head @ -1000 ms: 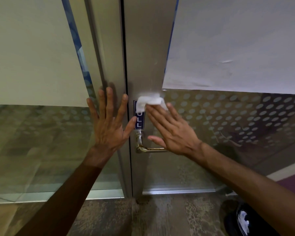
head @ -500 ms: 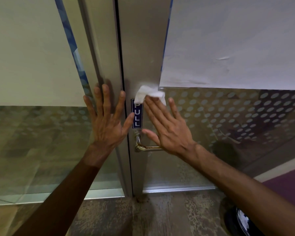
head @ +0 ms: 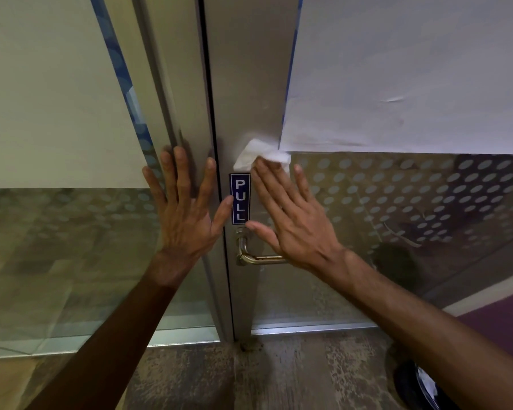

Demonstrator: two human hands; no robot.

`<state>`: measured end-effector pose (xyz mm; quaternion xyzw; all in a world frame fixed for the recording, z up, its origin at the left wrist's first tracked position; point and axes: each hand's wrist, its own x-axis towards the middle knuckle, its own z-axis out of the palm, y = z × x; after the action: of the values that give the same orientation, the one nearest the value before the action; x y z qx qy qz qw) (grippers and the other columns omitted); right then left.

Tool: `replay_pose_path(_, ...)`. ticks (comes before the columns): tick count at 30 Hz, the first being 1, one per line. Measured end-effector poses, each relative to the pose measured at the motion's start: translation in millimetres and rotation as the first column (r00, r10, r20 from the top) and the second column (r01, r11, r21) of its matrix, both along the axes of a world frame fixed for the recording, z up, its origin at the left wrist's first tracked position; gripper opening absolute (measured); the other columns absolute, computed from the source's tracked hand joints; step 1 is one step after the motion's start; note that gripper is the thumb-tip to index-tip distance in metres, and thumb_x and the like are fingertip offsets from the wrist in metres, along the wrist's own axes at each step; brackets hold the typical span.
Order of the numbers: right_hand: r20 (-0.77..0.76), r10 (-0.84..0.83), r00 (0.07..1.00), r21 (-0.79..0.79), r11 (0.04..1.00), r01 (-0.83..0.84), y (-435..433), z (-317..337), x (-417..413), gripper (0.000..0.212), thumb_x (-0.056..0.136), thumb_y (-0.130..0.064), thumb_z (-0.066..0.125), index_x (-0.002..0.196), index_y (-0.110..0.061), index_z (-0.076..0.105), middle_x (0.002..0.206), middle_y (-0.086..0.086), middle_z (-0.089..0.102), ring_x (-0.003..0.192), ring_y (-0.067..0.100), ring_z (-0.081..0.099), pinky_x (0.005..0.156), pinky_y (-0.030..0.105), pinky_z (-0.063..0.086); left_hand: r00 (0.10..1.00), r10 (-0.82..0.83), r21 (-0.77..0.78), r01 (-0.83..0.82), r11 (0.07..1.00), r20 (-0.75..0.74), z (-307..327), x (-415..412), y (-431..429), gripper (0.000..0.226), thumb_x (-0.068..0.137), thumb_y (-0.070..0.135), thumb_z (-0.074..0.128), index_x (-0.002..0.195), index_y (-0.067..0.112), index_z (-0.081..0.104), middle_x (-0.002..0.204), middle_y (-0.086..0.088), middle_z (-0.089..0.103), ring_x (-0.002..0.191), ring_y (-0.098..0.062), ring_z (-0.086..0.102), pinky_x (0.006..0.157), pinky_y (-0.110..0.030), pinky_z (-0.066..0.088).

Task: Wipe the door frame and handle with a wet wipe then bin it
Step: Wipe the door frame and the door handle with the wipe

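Observation:
A white wet wipe is pressed flat against the grey metal door frame under the fingertips of my right hand, just above a blue PULL sign. The brass lever handle sits below the sign, its right end hidden behind my right palm. My left hand lies flat with spread fingers on the neighbouring frame post, left of the dark door gap; its thumb tip touches the sign's edge.
A large white paper sheet covers the upper glass on the right. Dotted frosted glass panels flank the frame. A dark round bin shows at the bottom right on the mottled floor.
My right hand has slid the wipe upward on the frame, uncovering the PULL sign. The left hand has stayed flat in place.

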<state>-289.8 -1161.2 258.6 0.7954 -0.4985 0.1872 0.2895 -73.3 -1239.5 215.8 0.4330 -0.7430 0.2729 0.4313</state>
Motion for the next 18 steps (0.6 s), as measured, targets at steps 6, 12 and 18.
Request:
replay_pose_path(6, -0.065, 0.076, 0.995, 0.123, 0.990, -0.067, 23, -47, -8, 0.052, 0.114, -0.031, 0.033, 0.156, 0.000, 0.033, 0.166, 0.017, 0.027, 0.155, 0.030, 0.024, 0.125, 0.049, 0.030, 1.000, -0.005, 0.008, 0.005, 1.000, 0.000, 1, 0, 2, 0.084, 0.107, 0.067, 0.035, 0.166, 0.035, -0.016, 0.170, 0.003, -0.038, 0.159, -0.021, -0.032, 0.128, -0.051, -0.024)
replay_pose_path(12, -0.129, 0.133, 0.983, -0.002, 0.991, -0.134, 0, -2, -16, 0.062, 0.101, -0.001, 0.039, 0.159, 0.004, 0.018, 0.169, 0.020, 0.015, 0.158, 0.034, 0.011, 0.130, 0.050, 0.015, 1.000, -0.006, 0.024, 0.007, 1.000, -0.024, 3, -2, 5, 0.083, 0.107, 0.067, 0.033, 0.165, 0.036, -0.018, 0.170, 0.004, -0.039, 0.159, -0.021, -0.032, 0.128, -0.052, -0.023)
replay_pose_path(18, -0.104, 0.163, 0.981, 0.005, 0.986, -0.164, -6, -16, -14, 0.060, 0.105, -0.007, 0.044, 0.158, 0.008, 0.019, 0.168, 0.025, 0.013, 0.158, 0.038, 0.010, 0.129, 0.051, 0.018, 1.000, -0.003, 0.024, 0.003, 1.000, -0.010, 4, 0, 6, 0.084, 0.107, 0.066, 0.034, 0.165, 0.035, -0.018, 0.170, 0.004, -0.039, 0.159, -0.021, -0.032, 0.129, -0.052, -0.022)
